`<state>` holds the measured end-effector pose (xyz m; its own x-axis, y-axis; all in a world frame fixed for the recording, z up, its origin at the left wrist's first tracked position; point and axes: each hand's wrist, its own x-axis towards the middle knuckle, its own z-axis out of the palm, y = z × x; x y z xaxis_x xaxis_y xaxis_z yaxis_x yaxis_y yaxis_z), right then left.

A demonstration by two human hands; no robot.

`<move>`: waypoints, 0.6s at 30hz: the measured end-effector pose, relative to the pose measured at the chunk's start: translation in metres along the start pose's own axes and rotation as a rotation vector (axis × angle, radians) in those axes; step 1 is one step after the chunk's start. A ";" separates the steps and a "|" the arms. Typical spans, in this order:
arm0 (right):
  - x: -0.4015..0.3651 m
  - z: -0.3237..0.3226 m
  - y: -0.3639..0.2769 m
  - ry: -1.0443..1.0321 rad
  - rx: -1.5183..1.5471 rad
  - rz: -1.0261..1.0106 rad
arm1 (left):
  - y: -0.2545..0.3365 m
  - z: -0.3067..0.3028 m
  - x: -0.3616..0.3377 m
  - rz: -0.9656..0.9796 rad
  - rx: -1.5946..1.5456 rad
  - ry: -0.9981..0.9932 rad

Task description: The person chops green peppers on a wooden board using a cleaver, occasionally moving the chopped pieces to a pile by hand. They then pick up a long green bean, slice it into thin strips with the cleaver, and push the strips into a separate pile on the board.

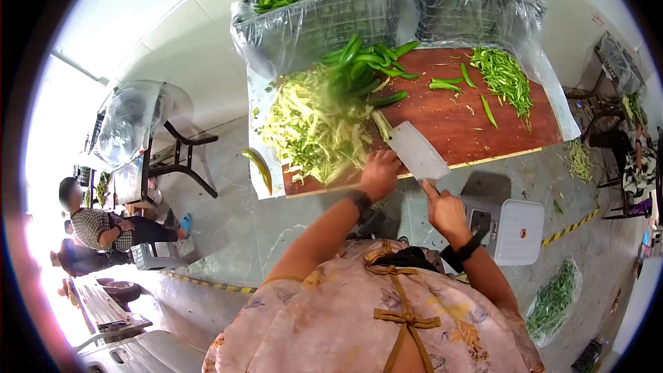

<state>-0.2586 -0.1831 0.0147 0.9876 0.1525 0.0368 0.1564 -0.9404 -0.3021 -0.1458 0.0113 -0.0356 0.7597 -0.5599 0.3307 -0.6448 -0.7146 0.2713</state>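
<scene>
My right hand (445, 211) grips the handle of a broad cleaver (416, 150) whose blade lies over the near edge of the red-brown cutting board (456, 117). My left hand (380, 173) rests curled on the board beside the blade, at the edge of a big heap of pale shredded peppers (314, 128). A single pepper piece (382, 126) lies by the blade's far end. Whole green peppers (362, 69) are piled behind the heap. Thin green strips (507, 79) sit at the board's far right.
Two plastic-lined crates stand behind the board, the left crate (311, 21) full of green peppers, the right crate (476, 7) looking empty. A white scale (507, 228) sits below the board. A pepper (259, 166) lies off the board's left. Other people (103, 228) sit at left.
</scene>
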 end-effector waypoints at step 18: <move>-0.041 -0.012 0.024 0.112 0.087 0.120 | -0.003 0.004 0.003 -0.024 -0.064 0.027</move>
<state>-0.2947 -0.2156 0.0171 0.9949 0.0017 0.1004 0.0411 -0.9192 -0.3915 -0.1418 0.0101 -0.0388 0.7727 -0.5313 0.3472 -0.6315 -0.6986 0.3365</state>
